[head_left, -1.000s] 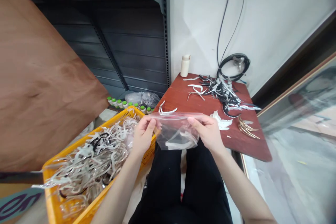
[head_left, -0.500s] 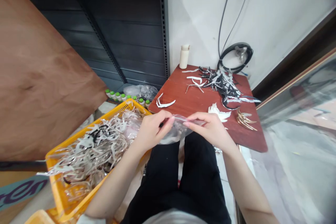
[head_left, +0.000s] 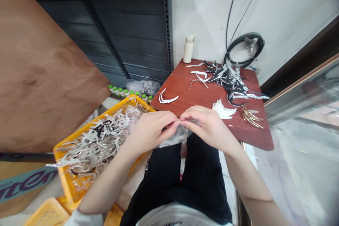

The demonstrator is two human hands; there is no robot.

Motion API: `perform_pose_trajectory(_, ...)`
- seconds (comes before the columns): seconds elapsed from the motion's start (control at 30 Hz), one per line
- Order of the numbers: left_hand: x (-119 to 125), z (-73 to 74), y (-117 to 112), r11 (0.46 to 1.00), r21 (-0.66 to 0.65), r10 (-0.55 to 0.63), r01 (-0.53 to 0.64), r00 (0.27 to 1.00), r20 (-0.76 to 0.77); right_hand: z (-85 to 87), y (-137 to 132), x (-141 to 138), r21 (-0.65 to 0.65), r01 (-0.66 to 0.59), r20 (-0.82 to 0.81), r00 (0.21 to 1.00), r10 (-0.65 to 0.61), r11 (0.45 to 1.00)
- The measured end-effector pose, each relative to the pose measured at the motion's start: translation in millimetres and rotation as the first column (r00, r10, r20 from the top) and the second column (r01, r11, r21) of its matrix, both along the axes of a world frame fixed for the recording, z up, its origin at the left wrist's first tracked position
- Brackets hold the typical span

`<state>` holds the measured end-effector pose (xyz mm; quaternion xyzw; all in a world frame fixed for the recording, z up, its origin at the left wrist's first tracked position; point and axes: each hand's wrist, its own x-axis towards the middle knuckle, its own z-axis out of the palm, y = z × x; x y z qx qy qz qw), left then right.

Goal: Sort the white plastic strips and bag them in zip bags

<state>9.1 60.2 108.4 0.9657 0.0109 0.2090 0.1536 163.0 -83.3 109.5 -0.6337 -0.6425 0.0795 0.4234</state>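
Note:
Above my lap hangs a clear plastic bag (head_left: 173, 138), its top edge pinched from both sides. My left hand (head_left: 156, 129) grips that edge between thumb and fingers. Close against it, my right hand (head_left: 202, 123) pinches the same edge, the fingertips of both hands almost meeting. What lies inside the bag is hard to make out. Just beyond my right hand is a small pile of white curved strips (head_left: 222, 109) on the red-brown table (head_left: 182, 90). Gold curved strips (head_left: 251, 117) rest to the right of it.
A yellow basket (head_left: 62, 169) full of bagged strips (head_left: 103, 144) stands at my left. Black and silver strips (head_left: 229, 79) are heaped at the table's back, near a white bottle (head_left: 188, 49) and a coiled black cable (head_left: 245, 51). Several green-capped bottles (head_left: 126, 92) line the floor by dark shelving (head_left: 132, 24).
My hands have drawn together along the bag's top edge; the right has moved inward to the left fingertips. The camera view has shifted slightly.

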Motion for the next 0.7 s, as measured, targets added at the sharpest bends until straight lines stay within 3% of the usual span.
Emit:
perform_pose_trajectory(0.27,0.5,-11.1,8.1,0.998,-0.015,-0.059,0.061,0.990,0.130,-4.2,3.5,5.6,-0.024,-0.063,-0.072,0.995,0.061,0.998)
perform_pose_trajectory(0.7,-14.9,-26.1,10.2,0.969,-0.248,0.113,-0.026,0.932,0.345,-27.0,-13.3,25.5,-0.024,-0.029,-0.129,0.991,0.026,0.999)
